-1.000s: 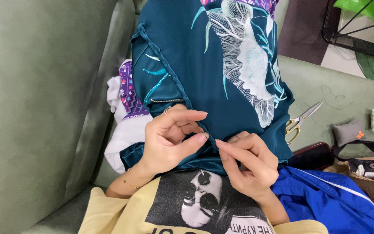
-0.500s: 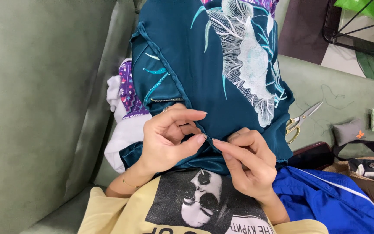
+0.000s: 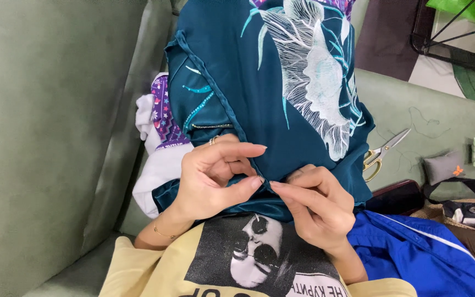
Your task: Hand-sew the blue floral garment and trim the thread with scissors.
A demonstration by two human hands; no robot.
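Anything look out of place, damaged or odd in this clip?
Only small things: gold-handled scissors lie loose on the green sofa, with stray thread beside them. The teal printed satin fabric shows no visible damage.

A home living room: a green sofa (image 3: pixel 45 137) strewn with clothes, scissors (image 3: pixel 383 151) and a pincushion (image 3: pixel 443 166).

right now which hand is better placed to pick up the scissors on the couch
Probably the right hand. The scissors lie on the couch off to its side, past the teal fabric. The left hand would have to cross over both. Both hands are pinching the fabric edge, so one must let go.
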